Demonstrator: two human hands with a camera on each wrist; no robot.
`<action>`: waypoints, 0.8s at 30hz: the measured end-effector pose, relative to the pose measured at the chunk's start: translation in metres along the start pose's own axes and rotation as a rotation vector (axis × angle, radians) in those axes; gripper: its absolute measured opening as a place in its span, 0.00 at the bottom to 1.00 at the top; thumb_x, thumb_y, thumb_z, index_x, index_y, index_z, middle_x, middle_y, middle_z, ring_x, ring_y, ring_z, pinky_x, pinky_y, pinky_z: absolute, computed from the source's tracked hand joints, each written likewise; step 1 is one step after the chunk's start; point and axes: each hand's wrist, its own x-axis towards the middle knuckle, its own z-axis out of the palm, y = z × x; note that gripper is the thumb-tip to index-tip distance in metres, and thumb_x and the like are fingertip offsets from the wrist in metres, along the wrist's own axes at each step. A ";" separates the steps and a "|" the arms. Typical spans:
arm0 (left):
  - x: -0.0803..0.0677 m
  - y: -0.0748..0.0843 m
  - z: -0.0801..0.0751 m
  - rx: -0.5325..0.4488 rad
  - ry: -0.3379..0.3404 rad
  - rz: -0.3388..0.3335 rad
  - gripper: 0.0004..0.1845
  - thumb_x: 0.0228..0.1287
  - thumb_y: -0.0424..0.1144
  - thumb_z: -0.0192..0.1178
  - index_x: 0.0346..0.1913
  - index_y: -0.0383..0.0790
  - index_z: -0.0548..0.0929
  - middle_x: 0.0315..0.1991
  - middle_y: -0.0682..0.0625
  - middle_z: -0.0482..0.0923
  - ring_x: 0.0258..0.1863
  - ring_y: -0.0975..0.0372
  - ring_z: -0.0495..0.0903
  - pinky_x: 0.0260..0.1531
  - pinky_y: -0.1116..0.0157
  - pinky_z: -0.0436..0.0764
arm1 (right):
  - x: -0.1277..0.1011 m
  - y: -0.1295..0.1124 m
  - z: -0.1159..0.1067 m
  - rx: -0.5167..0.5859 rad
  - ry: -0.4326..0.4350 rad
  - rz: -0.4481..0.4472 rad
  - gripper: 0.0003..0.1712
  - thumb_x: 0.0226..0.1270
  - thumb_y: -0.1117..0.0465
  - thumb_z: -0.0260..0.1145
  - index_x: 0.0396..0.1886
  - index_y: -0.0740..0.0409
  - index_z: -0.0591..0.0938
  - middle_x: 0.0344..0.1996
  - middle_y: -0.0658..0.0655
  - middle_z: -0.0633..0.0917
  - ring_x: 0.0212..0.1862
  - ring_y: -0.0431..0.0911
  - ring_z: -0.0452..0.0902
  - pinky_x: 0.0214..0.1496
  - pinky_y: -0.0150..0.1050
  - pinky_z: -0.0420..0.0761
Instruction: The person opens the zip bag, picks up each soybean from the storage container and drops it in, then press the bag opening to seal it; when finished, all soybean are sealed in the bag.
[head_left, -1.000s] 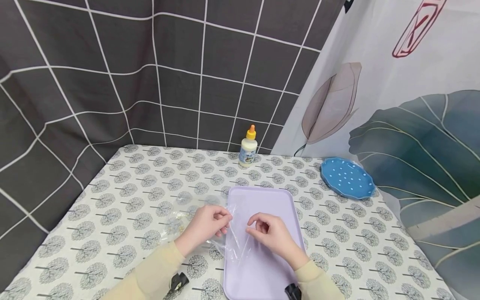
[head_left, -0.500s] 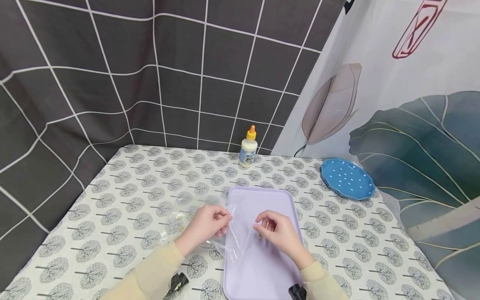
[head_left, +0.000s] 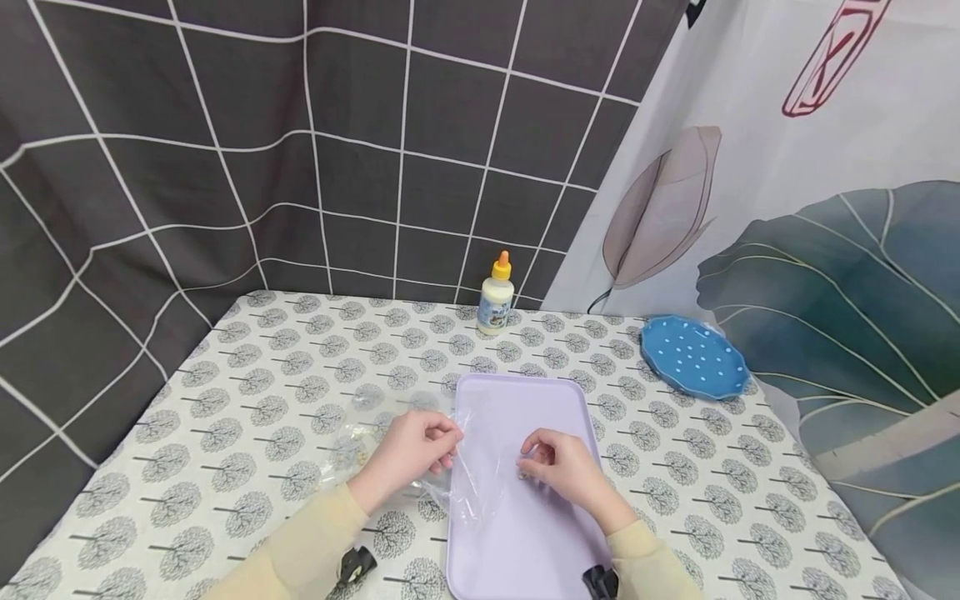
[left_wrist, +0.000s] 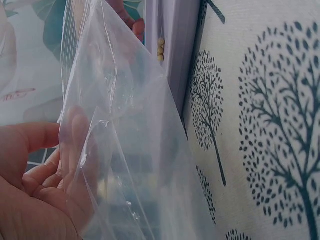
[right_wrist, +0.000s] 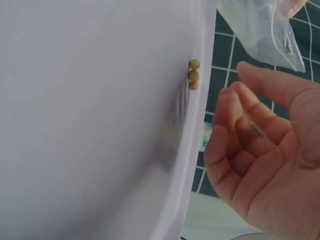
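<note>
My left hand (head_left: 438, 442) pinches the upper edge of a clear plastic zip bag (head_left: 468, 479), which hangs over the left edge of a lilac tray (head_left: 525, 533). In the left wrist view the bag (left_wrist: 120, 140) fills the frame in front of my left hand's fingers (left_wrist: 40, 185). My right hand (head_left: 542, 457) hovers over the middle of the tray with loosely curled fingers and an empty palm (right_wrist: 270, 170). Three small yellowish beads (right_wrist: 193, 75) lie in a row against the tray's rim (right_wrist: 192, 130), just beyond the right fingertips.
A glue bottle (head_left: 496, 296) with an orange cap stands at the back of the table. A blue dotted plate (head_left: 693, 357) lies at the back right. More crumpled clear plastic (head_left: 360, 429) lies left of my left hand. Curtains close off the back and right.
My right hand has slid to the right across the tray, away from the bag's edge. My left hand and the bag have stayed where they were.
</note>
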 end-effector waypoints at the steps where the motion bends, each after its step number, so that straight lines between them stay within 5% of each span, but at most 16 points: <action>1: 0.000 0.000 0.000 -0.002 0.000 0.000 0.08 0.63 0.36 0.60 0.39 0.33 0.82 0.25 0.45 0.81 0.21 0.60 0.80 0.20 0.70 0.83 | 0.000 0.000 0.000 -0.007 0.005 0.009 0.08 0.54 0.64 0.71 0.32 0.58 0.80 0.19 0.47 0.78 0.19 0.37 0.71 0.18 0.30 0.75; 11: 0.000 -0.002 0.000 -0.005 -0.003 0.002 0.07 0.63 0.36 0.60 0.39 0.34 0.82 0.22 0.50 0.80 0.19 0.63 0.78 0.20 0.70 0.83 | 0.000 -0.002 0.002 -0.086 -0.051 0.103 0.10 0.48 0.65 0.73 0.27 0.56 0.79 0.17 0.46 0.74 0.21 0.39 0.68 0.21 0.29 0.71; 24: 0.000 -0.001 0.000 -0.008 -0.003 0.003 0.08 0.63 0.36 0.61 0.39 0.33 0.82 0.25 0.46 0.81 0.21 0.59 0.80 0.20 0.70 0.83 | 0.002 -0.006 0.009 -0.226 -0.036 0.103 0.13 0.44 0.63 0.75 0.22 0.53 0.76 0.16 0.46 0.71 0.21 0.39 0.65 0.23 0.30 0.67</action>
